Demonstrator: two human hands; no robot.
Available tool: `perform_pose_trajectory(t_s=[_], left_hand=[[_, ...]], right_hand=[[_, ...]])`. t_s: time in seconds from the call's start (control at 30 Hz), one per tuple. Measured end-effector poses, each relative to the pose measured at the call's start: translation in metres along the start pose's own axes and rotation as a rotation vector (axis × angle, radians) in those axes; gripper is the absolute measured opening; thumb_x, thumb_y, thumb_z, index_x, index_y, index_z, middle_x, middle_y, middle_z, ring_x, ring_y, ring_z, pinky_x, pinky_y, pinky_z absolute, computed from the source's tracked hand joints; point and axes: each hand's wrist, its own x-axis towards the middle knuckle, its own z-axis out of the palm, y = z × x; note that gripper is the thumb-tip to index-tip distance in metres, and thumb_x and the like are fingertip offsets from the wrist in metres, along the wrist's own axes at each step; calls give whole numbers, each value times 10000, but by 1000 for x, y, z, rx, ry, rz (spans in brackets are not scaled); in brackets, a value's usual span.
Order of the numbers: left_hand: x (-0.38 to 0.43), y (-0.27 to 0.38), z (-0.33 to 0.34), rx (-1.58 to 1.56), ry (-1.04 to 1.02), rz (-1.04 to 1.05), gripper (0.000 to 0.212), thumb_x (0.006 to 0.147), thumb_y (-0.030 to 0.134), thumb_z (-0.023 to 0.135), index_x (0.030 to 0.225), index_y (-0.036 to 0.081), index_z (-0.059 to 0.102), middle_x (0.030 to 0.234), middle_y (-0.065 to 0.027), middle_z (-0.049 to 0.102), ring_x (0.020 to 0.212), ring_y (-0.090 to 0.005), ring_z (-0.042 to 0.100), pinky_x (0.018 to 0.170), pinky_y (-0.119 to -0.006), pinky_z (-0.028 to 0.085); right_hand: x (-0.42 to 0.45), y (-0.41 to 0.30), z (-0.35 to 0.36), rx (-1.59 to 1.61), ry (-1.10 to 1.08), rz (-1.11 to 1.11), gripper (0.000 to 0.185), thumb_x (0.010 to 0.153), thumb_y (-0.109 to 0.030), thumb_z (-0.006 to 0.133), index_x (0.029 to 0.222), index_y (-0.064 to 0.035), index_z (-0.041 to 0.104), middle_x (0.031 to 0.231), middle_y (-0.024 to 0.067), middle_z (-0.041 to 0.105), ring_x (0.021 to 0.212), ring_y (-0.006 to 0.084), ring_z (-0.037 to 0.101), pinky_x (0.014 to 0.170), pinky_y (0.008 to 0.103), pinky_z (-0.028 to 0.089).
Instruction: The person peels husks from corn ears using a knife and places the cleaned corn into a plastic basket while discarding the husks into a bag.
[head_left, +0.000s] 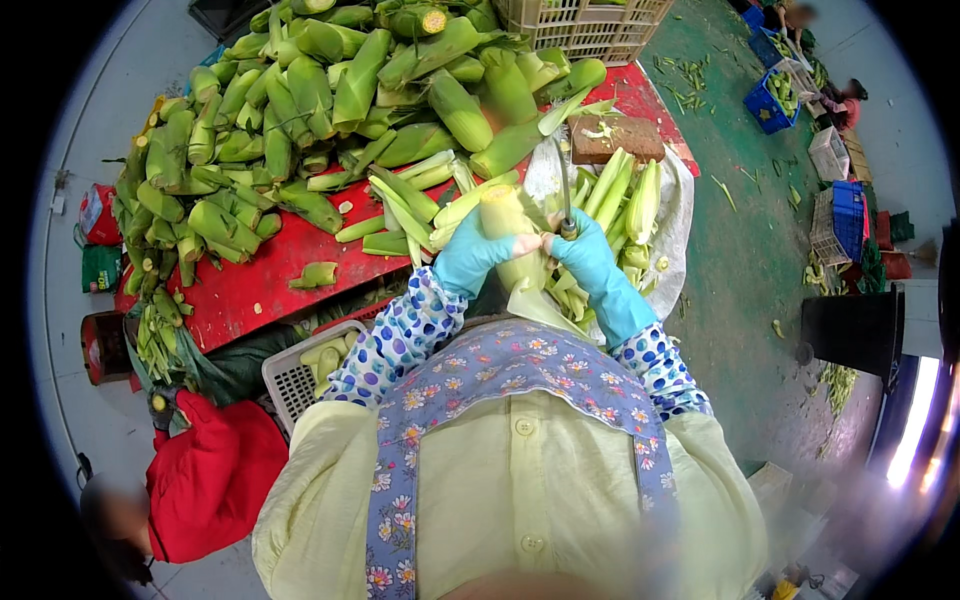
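Observation:
My left hand (472, 253), in a blue glove with bare fingertips, grips an ear of corn (501, 214) whose cut end faces away from me. Pale husk leaves hang from the ear's near end. Against its right side, my gloved right hand (589, 251) holds the handle of a knife (564, 176), its thin curved blade pointing away. The thumbs of both hands almost meet at the husk. Beneath my right hand lie loose husk leaves (611, 187) on a white woven sack (679, 217).
Unpeeled corn ears (300, 97) are heaped on the red table (255, 289). A brick (615, 140) lies near its right edge, below a plastic crate (585, 30). At my left, a grey basket (289, 382) holds peeled ears, beside a person in red (214, 480). Blue crates (772, 105) stand far right.

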Motion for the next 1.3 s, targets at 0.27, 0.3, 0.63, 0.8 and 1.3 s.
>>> perform_pose_trajectory(t_s=[0.27, 0.3, 0.63, 0.8, 1.3], left_hand=[[-5, -3, -8, 760, 7, 200, 997, 724, 251, 928, 1492, -20, 352, 1437, -135, 452, 1294, -237, 500, 1111, -331, 409], [-3, -11, -14, 944, 26, 284, 988, 731, 238, 924, 1493, -18, 350, 1438, -135, 451, 1292, -233, 500, 1112, -334, 408], [1, -33, -2, 237, 165, 246, 633, 828, 120, 836, 1347, 15, 488, 1223, -67, 620, 1077, -170, 629, 943, -327, 532], [4, -39, -20, 198, 173, 176, 635, 809, 115, 842, 1339, 20, 505, 1195, -66, 644, 1053, -187, 645, 941, -350, 543], [12, 14, -39, -646, 424, 124, 665, 829, 198, 837, 1376, 60, 484, 1329, -140, 587, 1267, -335, 553, 1123, -557, 426]], right_hand=[[4, 6, 5, 133, 15, -3, 338, 822, -41, 695, 1155, -2, 650, 893, 76, 701, 618, 135, 626, 578, 256, 505], [-1, -7, 8, 113, 33, -3, 331, 819, -42, 688, 1146, 0, 654, 891, 80, 704, 615, 136, 628, 577, 255, 505], [0, 0, 23, 340, 90, -128, 344, 857, -157, 729, 1148, -15, 613, 916, 95, 694, 664, 158, 660, 549, 258, 520], [-4, -6, 14, 93, 224, -117, 531, 856, -250, 806, 1294, -53, 577, 994, 76, 699, 721, 124, 656, 513, 220, 508], [-4, -49, -110, -630, 724, -598, 703, 833, -255, 838, 1423, -52, 515, 1337, 138, 597, 1149, 250, 599, 951, 369, 509]])
